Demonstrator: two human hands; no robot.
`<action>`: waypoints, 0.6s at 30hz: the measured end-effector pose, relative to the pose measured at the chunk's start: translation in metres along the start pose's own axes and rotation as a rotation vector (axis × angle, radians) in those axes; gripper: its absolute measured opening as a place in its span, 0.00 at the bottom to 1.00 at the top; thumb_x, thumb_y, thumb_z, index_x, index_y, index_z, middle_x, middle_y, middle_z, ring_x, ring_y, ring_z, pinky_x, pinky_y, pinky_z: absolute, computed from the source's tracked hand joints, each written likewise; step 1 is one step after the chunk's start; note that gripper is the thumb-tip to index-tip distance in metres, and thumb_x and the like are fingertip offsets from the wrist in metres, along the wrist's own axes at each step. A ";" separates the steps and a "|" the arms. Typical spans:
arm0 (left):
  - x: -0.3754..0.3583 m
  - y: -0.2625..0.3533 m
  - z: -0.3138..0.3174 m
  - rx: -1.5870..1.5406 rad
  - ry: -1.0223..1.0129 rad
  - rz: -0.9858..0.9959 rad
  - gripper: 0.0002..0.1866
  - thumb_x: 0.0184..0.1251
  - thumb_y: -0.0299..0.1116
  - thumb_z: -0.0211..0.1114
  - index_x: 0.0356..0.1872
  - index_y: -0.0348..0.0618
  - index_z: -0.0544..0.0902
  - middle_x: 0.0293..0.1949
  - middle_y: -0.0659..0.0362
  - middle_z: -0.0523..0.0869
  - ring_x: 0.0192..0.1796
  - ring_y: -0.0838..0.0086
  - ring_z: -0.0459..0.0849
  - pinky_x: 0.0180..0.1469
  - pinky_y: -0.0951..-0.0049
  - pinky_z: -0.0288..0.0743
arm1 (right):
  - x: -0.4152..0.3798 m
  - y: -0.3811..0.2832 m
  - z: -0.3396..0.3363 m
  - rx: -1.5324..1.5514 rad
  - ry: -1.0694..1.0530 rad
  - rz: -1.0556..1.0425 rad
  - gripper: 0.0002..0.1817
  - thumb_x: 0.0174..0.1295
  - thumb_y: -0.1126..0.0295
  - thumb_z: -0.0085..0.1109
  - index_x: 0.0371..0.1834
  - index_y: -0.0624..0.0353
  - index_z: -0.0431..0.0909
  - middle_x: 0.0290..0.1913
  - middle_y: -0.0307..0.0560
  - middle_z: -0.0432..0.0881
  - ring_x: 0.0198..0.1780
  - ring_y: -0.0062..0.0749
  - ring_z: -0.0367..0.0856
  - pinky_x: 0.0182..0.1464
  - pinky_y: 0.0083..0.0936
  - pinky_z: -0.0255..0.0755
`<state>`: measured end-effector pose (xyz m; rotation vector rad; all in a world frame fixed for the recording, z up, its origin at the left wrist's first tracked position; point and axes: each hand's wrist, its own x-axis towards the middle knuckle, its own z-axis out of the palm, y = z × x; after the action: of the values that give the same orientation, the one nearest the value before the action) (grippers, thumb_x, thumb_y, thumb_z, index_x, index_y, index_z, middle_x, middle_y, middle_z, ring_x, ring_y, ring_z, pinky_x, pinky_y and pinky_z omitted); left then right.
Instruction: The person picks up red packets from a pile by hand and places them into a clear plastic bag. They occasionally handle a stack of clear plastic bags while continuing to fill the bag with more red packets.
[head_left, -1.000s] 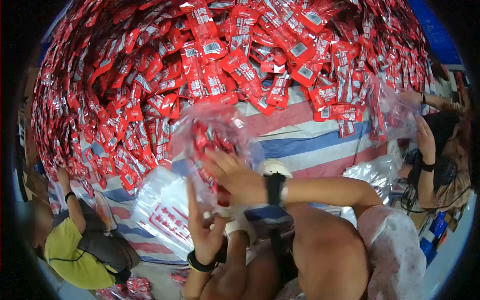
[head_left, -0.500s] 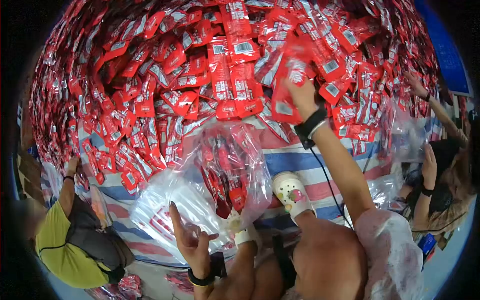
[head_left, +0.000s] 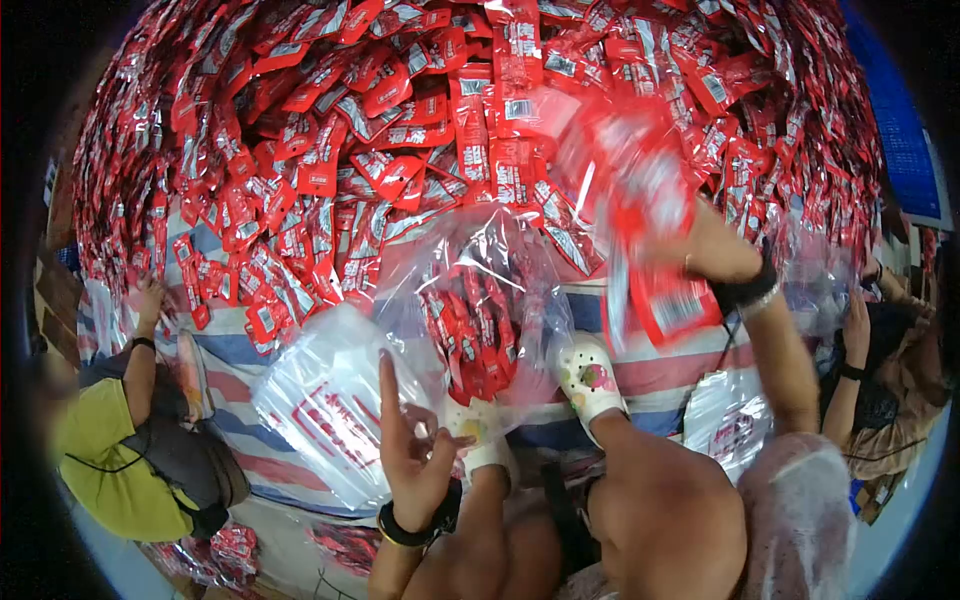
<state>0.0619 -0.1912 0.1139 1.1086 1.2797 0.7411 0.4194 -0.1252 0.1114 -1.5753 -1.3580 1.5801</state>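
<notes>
My right hand [head_left: 708, 246] is closed around several long red packets [head_left: 645, 185], which are smeared by motion above the striped sheet. In front of my feet a clear plastic bag [head_left: 545, 285] stands open, with red packets [head_left: 470, 335] inside it. My left hand [head_left: 418, 470] is beside the near edge of this bag, its index finger stretched out, its thumb apart and the other fingers bent. I see nothing held in it. Left of it lies a stack of flat clear bags [head_left: 325, 410] with red print.
A large heap of red packets [head_left: 400, 75] covers the far side of the striped sheet [head_left: 660, 372]. Another flat bag [head_left: 728, 415] lies near my right knee. A person in a yellow top [head_left: 110, 470] works at the left; a co-worker's hand [head_left: 857, 325] shows at the right.
My right hand has come back from the heap, moving right and nearer with the red packets. My left hand has shifted slightly right. A flat bag now shows near my right knee.
</notes>
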 end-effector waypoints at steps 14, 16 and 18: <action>-0.008 -0.003 0.005 0.137 0.007 0.034 0.48 0.42 0.10 0.45 0.73 0.41 0.47 0.53 0.64 0.71 0.28 0.86 0.64 0.30 0.83 0.81 | 0.038 -0.032 0.099 0.060 -0.062 -0.169 0.22 0.51 0.60 0.64 0.47 0.59 0.75 0.33 0.48 0.83 0.35 0.41 0.82 0.38 0.35 0.74; -0.003 -0.002 -0.001 0.124 0.067 0.016 0.48 0.42 0.10 0.46 0.73 0.41 0.47 0.65 0.63 0.60 0.28 0.86 0.64 0.30 0.82 0.82 | 0.085 0.015 0.026 -0.189 0.643 -0.505 0.31 0.49 0.54 0.67 0.52 0.63 0.73 0.44 0.54 0.80 0.45 0.44 0.79 0.47 0.36 0.72; 0.001 0.004 -0.001 0.037 0.128 -0.015 0.48 0.42 0.10 0.47 0.72 0.40 0.46 0.59 0.63 0.63 0.29 0.86 0.64 0.30 0.82 0.82 | 0.132 0.074 -0.054 -0.962 1.182 -0.402 0.51 0.43 0.41 0.69 0.63 0.69 0.62 0.60 0.66 0.68 0.63 0.55 0.66 0.63 0.38 0.62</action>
<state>0.0616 -0.1888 0.1172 1.0938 1.4136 0.7904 0.4661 -0.0191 0.0005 -1.9689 -1.5156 -0.4295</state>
